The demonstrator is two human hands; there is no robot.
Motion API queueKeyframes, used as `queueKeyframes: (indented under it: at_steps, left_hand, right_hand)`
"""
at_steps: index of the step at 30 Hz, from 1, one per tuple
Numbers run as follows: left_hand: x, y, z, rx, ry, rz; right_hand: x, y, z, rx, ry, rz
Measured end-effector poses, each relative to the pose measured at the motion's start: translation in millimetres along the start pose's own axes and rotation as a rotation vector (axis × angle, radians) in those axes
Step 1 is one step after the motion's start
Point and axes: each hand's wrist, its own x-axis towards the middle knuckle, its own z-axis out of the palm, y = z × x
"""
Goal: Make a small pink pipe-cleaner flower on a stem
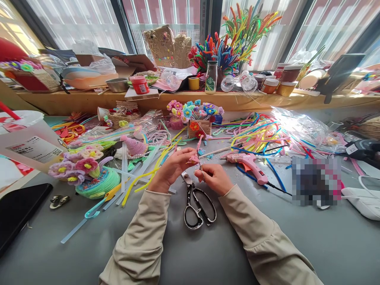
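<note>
My left hand (175,164) is closed, pinching a pink fuzzy pipe cleaner (192,159) between thumb and fingers. A bit of it sticks up above the fingertips. Close beside it, my right hand (216,177) grips small scissors (199,160), whose slim dark blades point upward at the pink piece. Whether the blades touch it I cannot make out. Below both hands, large black-handled scissors (196,206) lie on the grey table (208,253), their blades partly hidden behind my left hand.
A pink glue gun (249,166) lies right of my hands, before a heap of coloured pipe cleaners (261,134). Glue sticks (124,162), a green flower pot (99,184), a drink cup (32,138) and a black phone (20,213) are left. A flower basket (199,128) stands behind.
</note>
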Motion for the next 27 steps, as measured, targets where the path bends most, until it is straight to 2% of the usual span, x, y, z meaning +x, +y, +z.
queueKeyframes:
  at_steps: [4, 10, 17, 27]
  left_hand:
    - [-0.4, 0.4, 1.1, -0.015, -0.030, -0.013]
    - [0.0, 0.2, 0.7, -0.062, -0.037, -0.007]
    - [0.1, -1.9, -1.0, -0.095, -0.087, -0.021]
    - [-1.6, -0.3, -0.9, -0.106, -0.102, 0.026]
  right_hand:
    - [-0.4, -0.2, -0.5, 0.028, -0.053, -0.015]
    - [0.2, -1.3, 0.2, 0.026, 0.039, -0.011]
    - [-1.2, -2.8, -1.5, 0.052, -0.019, -0.018]
    - [-1.2, -0.9, -0.9, 0.102, 0.043, -0.069]
